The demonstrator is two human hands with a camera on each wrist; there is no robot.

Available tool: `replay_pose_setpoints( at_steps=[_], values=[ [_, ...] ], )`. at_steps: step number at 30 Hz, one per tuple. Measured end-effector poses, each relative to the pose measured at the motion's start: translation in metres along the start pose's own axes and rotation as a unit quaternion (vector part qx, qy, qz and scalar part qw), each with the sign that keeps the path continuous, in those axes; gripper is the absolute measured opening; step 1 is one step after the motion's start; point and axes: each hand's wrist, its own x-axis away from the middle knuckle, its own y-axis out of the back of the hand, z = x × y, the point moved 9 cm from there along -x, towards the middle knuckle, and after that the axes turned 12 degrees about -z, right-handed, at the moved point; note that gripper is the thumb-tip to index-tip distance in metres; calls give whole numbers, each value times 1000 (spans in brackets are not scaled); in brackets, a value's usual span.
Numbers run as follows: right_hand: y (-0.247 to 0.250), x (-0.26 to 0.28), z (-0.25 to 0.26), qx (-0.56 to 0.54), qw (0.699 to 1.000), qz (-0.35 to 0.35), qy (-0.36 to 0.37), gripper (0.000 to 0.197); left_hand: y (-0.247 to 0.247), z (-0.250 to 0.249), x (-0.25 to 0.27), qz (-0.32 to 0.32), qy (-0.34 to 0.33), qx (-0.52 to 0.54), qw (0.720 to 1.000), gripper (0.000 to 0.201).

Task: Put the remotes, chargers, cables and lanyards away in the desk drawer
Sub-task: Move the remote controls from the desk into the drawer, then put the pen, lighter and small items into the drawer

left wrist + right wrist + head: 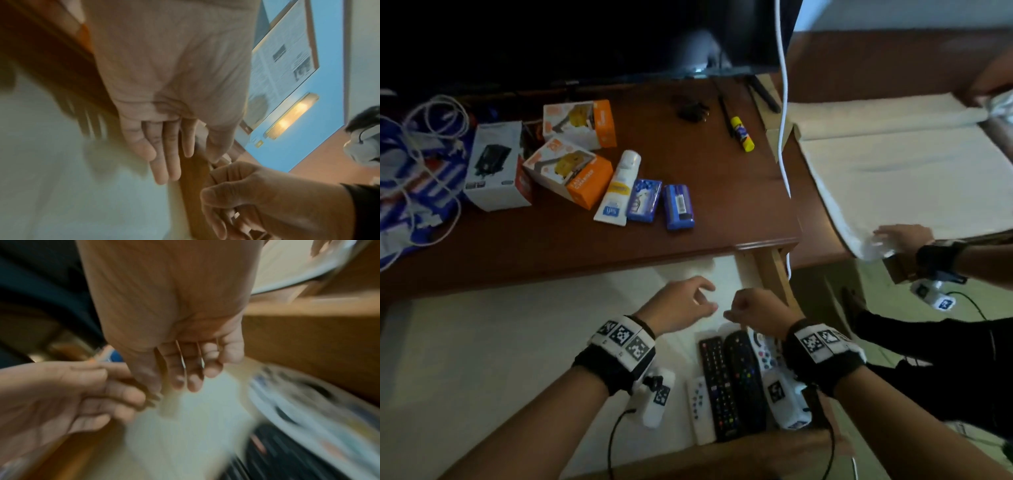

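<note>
We have both hands over the open drawer (551,325), holding nothing: our left hand (678,305) has loose, released fingers (164,162), and our right hand (755,308) has fingers (185,369) curled loosely. Just behind our right fingers lie 4 remotes (729,380), slim hard plastic bars, 2 black and 2 white, side by side in the drawer. We judge the remotes done. Well ahead and left of our left fingers, on the glossy wooden desk (619,240), sit tangled white cables (424,154), limp and loopy, on blue lanyards (431,192). Next we would reach there and gather the tangle.
</note>
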Motion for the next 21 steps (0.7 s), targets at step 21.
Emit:
replay_pose_setpoints(
  at_steps=[21],
  values=[
    [194, -237, 58, -38, 969, -217, 110, 64, 143, -137, -272, -339, -63, -263, 901, 52]
  ],
)
